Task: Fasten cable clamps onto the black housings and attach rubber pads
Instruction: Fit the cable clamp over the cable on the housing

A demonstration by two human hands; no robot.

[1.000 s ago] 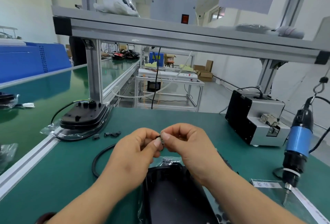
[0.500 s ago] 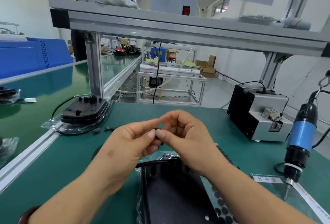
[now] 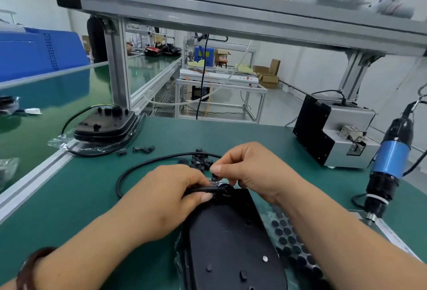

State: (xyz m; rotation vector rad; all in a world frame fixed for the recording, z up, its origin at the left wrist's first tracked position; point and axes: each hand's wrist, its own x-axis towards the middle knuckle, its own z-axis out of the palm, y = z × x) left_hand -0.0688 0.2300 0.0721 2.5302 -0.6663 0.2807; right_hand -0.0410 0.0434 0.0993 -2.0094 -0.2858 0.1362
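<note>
A black housing (image 3: 228,241) lies flat on the green mat in front of me. My left hand (image 3: 171,195) grips the black cable (image 3: 143,165) where it meets the housing's far end. My right hand (image 3: 251,172) pinches a small black cable clamp (image 3: 214,177) just above that spot. A pile of loose black clamps (image 3: 199,162) sits right behind my hands. A sheet of round black rubber pads (image 3: 291,241) lies under my right forearm, beside the housing.
A stack of black housings (image 3: 106,125) in plastic wrap sits at the back left, with loose clamps (image 3: 143,150) near it. A blue electric screwdriver (image 3: 390,165) hangs at the right. A grey and black screw feeder (image 3: 332,132) stands behind it. Aluminium frame posts rise at the table's rear.
Both hands have come down from mid-air to the housing's far end. My left hand has taken hold of the cable; the clamp stays pinched in my right.
</note>
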